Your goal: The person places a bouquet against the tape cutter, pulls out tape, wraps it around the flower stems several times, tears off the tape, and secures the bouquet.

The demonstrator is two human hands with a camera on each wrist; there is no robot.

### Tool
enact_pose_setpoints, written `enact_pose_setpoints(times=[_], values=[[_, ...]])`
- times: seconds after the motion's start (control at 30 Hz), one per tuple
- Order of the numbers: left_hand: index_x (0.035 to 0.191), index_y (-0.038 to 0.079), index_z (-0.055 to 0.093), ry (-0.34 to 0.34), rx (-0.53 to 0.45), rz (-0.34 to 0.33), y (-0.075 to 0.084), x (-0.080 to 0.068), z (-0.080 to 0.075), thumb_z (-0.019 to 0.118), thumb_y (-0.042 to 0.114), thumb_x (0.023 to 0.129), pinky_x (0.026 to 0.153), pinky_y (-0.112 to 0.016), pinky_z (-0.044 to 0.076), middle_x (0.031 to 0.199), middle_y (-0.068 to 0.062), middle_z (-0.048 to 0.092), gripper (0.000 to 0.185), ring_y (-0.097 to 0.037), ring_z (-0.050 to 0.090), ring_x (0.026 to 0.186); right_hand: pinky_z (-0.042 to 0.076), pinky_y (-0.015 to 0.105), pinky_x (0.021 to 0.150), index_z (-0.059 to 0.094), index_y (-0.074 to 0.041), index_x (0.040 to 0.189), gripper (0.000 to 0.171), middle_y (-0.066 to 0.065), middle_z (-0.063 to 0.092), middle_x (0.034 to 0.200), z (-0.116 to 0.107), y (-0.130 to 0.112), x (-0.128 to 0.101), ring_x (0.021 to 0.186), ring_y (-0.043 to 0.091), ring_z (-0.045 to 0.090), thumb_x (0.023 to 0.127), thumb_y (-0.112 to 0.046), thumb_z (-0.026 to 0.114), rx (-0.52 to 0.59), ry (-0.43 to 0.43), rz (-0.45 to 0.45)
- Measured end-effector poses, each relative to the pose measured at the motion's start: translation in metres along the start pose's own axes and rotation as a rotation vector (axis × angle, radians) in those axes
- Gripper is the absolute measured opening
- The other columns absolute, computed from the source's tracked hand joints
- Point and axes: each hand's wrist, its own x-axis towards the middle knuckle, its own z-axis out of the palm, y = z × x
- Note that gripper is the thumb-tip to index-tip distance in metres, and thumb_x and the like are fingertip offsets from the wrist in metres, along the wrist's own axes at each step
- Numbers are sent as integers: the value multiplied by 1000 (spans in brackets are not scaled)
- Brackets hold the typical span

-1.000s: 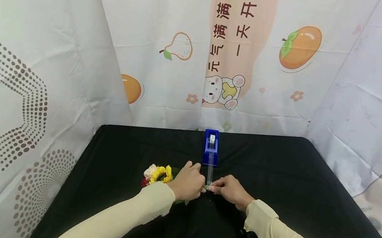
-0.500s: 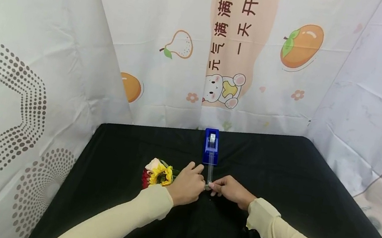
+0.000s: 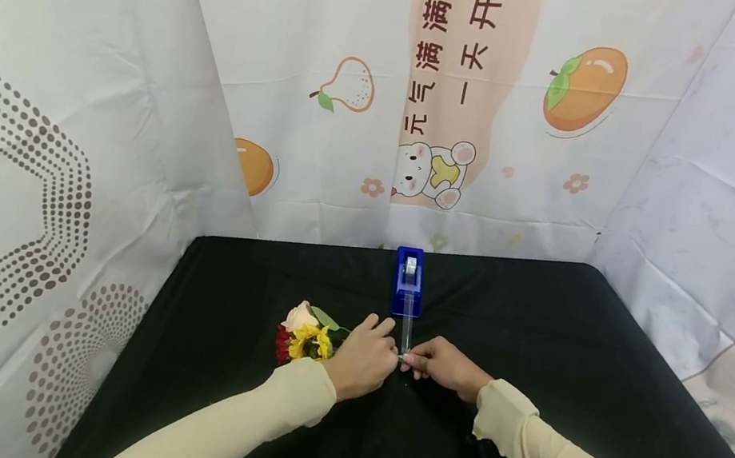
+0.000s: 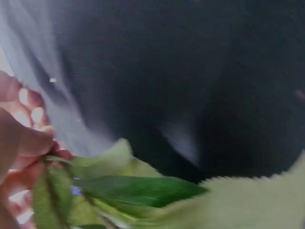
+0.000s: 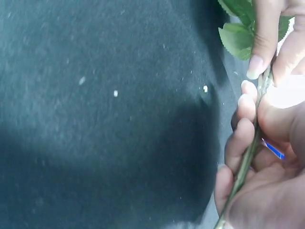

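Green flower stems (image 5: pixel 248 157) gripped between left hand (image 3: pixel 367 354), right hand (image 3: pixel 443 366)

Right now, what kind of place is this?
Probably a home-made craft corner: a table under a black cloth, walled in by printed fruit-and-bear sheets, with a blue tape dispenser and a small flower bunch being worked on.

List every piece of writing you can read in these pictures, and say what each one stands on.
"元气满满的": left column on the peach banner of the backdrop cloth.
"一天开始": right column on the same banner; its top character is cut by the frame edge.
Blue tape dispenser: no readable label.
Both wrist views: no writing.
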Motion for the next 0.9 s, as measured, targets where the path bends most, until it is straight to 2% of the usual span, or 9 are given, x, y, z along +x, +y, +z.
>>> enact_pose_setpoints(times=[0.1, 0.33, 0.43, 0.57, 0.7, 0.8, 0.9], values=[[76, 22, 74, -64, -103, -53, -1, 4, -9, 72, 29, 93, 78, -36, 33, 82, 5, 72, 19, -18, 44, 87, 43, 26, 63, 77, 0, 90, 28, 2, 64, 74, 1, 1, 0, 67, 12, 52, 104, -17, 61, -16, 29, 0], [81, 20, 71, -383, -510, -250, -15, 19, -31, 64, 32, 101, 78, -36, 32, 76, 8, 65, 24, -18, 44, 84, 45, 28, 65, 79, -4, 91, 23, 1, 65, 77, 3, 4, -1, 71, 13, 55, 103, -15, 63, -70, 89, -34], [86, 19, 72, -481, -623, -312, -22, 24, -37, 63, 30, 103, 81, -36, 33, 80, 9, 65, 22, -18, 46, 86, 44, 28, 65, 79, -5, 92, 22, 0, 65, 77, 4, 5, -2, 72, 14, 56, 103, -15, 63, -81, 102, -42], [90, 18, 73, -548, -659, -327, -26, 28, -40, 64, 28, 102, 82, -35, 34, 83, 9, 66, 19, -17, 47, 86, 44, 29, 67, 80, -5, 92, 21, -1, 65, 77, 6, 4, -3, 72, 15, 57, 102, -15, 64, -93, 121, -46], [91, 16, 77, -586, -647, -299, -28, 30, -37, 65, 29, 102, 81, -34, 33, 82, 7, 68, 21, -17, 47, 87, 47, 31, 70, 80, -7, 92, 19, 0, 67, 77, 8, 4, -2, 73, 15, 59, 102, -14, 65, -111, 142, -55], [89, 17, 79, -566, -618, -284, -27, 31, -33, 68, 29, 101, 80, -33, 34, 81, 8, 69, 20, -17, 48, 87, 48, 32, 74, 81, -8, 92, 19, 0, 68, 78, 9, 4, -2, 73, 15, 60, 101, -15, 65, -117, 154, -53], [85, 18, 77, -478, -527, -245, -23, 29, -28, 71, 29, 98, 77, -32, 34, 78, 9, 67, 18, -17, 47, 84, 48, 34, 74, 81, -9, 93, 18, 0, 69, 78, 9, 3, -2, 73, 15, 61, 101, -15, 66, -116, 163, -54]])
